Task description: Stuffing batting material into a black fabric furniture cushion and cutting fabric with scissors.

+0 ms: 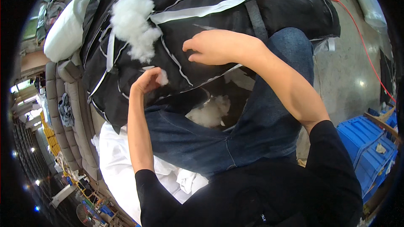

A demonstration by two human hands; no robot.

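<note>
A large black fabric cover (219, 21) with pale seam edges and straps lies spread before me. On its left part rests a big clump of white fibre stuffing (134, 23). My left hand (146, 80) is closed around a small tuft of white stuffing (163, 77), low on the left side of the cover. To the right, my right hand (210, 47) hovers over the black fabric with fingers bent and a gap between fingers and thumb; nothing shows in it. A white strip (198, 11) crosses the cover beyond both hands.
More loose stuffing (210, 111) lies between my legs. White cloth (115, 159) is at my left side, and a grey padded sofa (73, 113) stands farther left. Blue bins (366, 143) sit at the right. A red cord (364, 38) runs along the concrete floor.
</note>
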